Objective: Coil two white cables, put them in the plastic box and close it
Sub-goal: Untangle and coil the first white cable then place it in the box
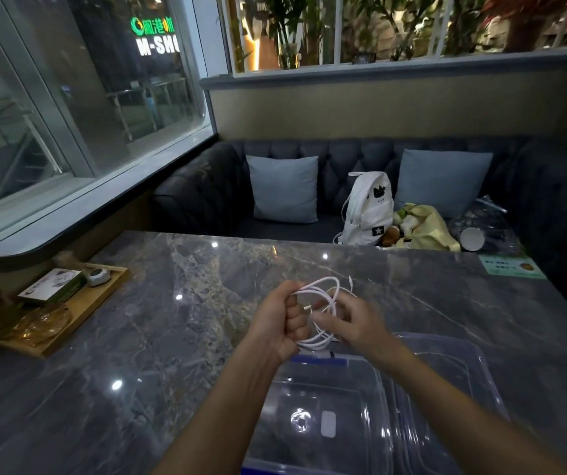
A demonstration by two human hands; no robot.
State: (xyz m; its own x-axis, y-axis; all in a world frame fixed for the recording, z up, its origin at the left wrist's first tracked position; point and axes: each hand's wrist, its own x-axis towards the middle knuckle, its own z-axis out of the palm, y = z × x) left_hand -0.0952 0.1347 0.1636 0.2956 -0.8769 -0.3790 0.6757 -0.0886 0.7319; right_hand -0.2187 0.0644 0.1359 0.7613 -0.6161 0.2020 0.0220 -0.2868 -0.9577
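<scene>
My left hand [284, 322] grips a coil of white cable [323, 293] in a closed fist above the marble table. My right hand [354, 325] pinches the cable's loops on the other side, fingers bent around the strands. A loose plug end sticks up behind the coil. Below my wrists stands the clear plastic box [371, 423], open, with its clear lid [463, 368] lying tilted against its right side. A second thin white cable [446, 315] seems to trail across the table to the right, faint against the stone.
A wooden tray [80, 313] with a small box, a glass dish and a little white device sits at the table's left edge. A green card [511, 267] lies at the far right. Behind the table a dark sofa holds cushions, a white backpack [367, 209] and bags.
</scene>
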